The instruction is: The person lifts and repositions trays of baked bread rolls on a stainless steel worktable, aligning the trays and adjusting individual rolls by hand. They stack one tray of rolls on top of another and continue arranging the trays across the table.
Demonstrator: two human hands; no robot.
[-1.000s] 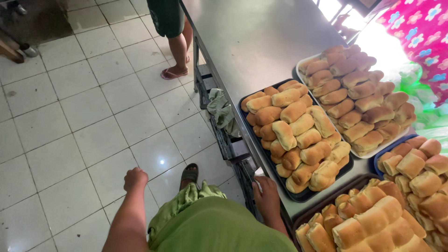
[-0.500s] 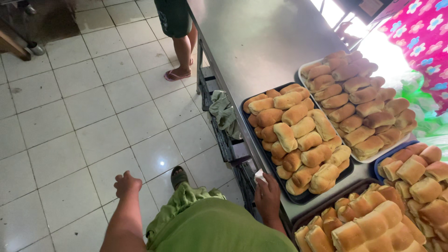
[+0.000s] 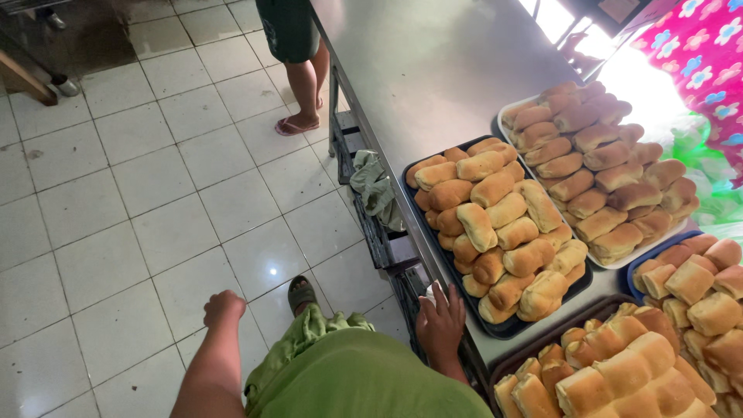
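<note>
The left hand [image 3: 224, 307] is hanging over the floor tiles, curled into an empty fist. The right hand [image 3: 441, 325] is resting open on the table edge [image 3: 433, 255], touching the dark tray [image 3: 507, 329] of rolls [image 3: 495, 224]; gripping its rim squarely would likely keep it level.

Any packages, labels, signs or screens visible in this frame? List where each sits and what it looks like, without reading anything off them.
No labels, signs or screens can be made out.
Green plastic bags: far right past the white tray, crumpled, translucent, partly washed out by glare.
Bread rolls on the dark tray by the right hand lie loose, unwrapped.
Left hand hangs in a fist over the floor.
</note>
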